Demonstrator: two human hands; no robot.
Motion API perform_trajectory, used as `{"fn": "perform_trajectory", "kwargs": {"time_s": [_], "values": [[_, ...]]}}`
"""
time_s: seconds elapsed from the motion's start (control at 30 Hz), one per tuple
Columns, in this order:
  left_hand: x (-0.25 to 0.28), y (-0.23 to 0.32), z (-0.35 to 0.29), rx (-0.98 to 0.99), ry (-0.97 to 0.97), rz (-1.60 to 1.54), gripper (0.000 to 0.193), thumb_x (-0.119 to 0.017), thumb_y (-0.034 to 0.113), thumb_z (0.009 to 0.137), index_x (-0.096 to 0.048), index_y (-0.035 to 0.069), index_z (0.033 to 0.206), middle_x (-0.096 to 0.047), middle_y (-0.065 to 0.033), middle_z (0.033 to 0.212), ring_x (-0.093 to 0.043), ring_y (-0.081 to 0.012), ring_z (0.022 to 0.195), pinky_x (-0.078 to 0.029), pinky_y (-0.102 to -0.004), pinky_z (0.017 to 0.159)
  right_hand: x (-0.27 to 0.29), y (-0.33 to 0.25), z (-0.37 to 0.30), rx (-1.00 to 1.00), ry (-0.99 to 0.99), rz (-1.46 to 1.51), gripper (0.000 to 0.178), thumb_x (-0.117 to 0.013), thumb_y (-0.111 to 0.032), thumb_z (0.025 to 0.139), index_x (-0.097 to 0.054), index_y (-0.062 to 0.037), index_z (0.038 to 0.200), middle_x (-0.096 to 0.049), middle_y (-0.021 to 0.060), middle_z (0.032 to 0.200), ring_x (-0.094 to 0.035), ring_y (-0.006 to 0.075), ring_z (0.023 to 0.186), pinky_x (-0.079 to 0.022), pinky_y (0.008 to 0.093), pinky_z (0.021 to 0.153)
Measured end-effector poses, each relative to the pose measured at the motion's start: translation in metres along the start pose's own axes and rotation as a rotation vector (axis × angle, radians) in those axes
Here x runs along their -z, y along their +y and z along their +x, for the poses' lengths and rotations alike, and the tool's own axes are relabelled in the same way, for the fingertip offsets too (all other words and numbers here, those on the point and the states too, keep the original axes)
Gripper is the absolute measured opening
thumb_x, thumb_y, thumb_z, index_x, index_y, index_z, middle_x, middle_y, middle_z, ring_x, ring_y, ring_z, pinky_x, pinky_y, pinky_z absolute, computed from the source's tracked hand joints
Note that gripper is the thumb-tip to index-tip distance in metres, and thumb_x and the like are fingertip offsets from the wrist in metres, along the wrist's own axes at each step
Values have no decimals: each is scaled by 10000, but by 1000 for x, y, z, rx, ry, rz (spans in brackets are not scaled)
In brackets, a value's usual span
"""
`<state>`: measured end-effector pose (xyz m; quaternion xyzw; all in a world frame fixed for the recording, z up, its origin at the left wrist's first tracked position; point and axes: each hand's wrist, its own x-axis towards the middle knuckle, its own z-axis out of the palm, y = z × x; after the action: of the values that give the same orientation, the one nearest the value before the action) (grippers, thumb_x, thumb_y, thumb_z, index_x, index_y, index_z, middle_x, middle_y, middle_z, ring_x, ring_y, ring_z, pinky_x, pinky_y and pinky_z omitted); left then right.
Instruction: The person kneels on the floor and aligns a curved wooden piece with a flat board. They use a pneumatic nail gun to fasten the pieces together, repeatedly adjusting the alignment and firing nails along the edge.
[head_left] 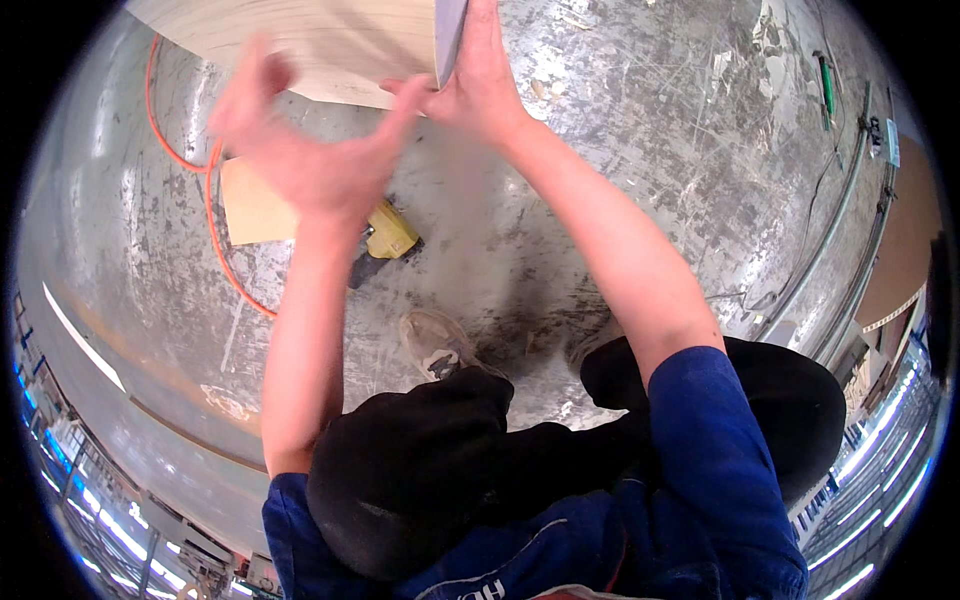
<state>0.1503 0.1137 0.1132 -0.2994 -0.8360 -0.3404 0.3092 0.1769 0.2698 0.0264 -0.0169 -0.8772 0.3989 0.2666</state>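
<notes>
A pale wood-grain panel (pixel 330 40), perhaps one face of a box, stands at the top of the head view with a grey side edge (pixel 449 35) at its right corner. My right hand (pixel 482 85) grips that corner, thumb toward the front face and fingers up along the side. Smeared by motion, my left hand (pixel 310 160) is in the air in front of the panel with thumb and fingers apart, holding nothing I can see. Below it on the floor lies a yellow and black power tool (pixel 392 232), partly hidden by my left wrist.
A flat light-brown sheet (pixel 258 205) lies beside the tool. An orange hose (pixel 212 215) curves over the scuffed concrete floor (pixel 640 120) at the left. At the right are a green stick-like object (pixel 827 90), long metal rails (pixel 825 255) and a brown board (pixel 908 235).
</notes>
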Motion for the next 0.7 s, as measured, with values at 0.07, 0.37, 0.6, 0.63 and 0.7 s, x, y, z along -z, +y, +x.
{"fn": "perform_trajectory", "kwargs": {"time_s": [0.07, 0.37, 0.6, 0.63, 0.7], "values": [[-14, 22, 4, -65, -22, -1, 1040, -933, 182, 638, -350, -59, 1465, -487, -113, 1097, -479, -264, 1040, -432, -402, 902, -1, 2, -1, 22, 11, -32, 1179, -809, -348, 806, -28, 177, 1517, -115, 422, 1573, -154, 518, 1496, -162, 497, 1244], [-32, 28, 4, -89, 49, -25, 910, -819, 58, 654, -400, -50, 1455, -521, -108, 979, -475, -266, 944, -402, -390, 846, 12, -13, 15, -43, -29, 163, 1173, -814, -331, 784, -50, 149, 1534, -145, 396, 1581, -175, 501, 1497, -184, 490, 1241], [-23, 27, 4, -88, 16, -72, 865, -801, 32, 668, -420, -54, 1440, -527, -106, 967, -488, -260, 927, -414, -388, 833, 2, -9, 4, -15, 8, 91, 1182, -817, -328, 775, -46, 137, 1541, -129, 381, 1595, -164, 489, 1506, -178, 481, 1245], [-17, 25, 2, -75, -6, -80, 844, -796, 23, 678, -427, -54, 1432, -529, -105, 964, -491, -258, 922, -419, -388, 827, -4, -8, 4, -15, 12, 96, 1184, -817, -328, 774, -45, 135, 1542, -127, 379, 1597, -163, 487, 1507, -177, 479, 1245], [-6, 13, -33, 8, -196, -147, 807, -797, 12, 701, -439, -41, 1423, -533, -108, 961, -495, -255, 912, -434, -387, 812, 1, 3, -2, -19, 5, 74, 1186, -818, -327, 772, -44, 132, 1545, -122, 375, 1602, -159, 483, 1510, -175, 477, 1246]]}}
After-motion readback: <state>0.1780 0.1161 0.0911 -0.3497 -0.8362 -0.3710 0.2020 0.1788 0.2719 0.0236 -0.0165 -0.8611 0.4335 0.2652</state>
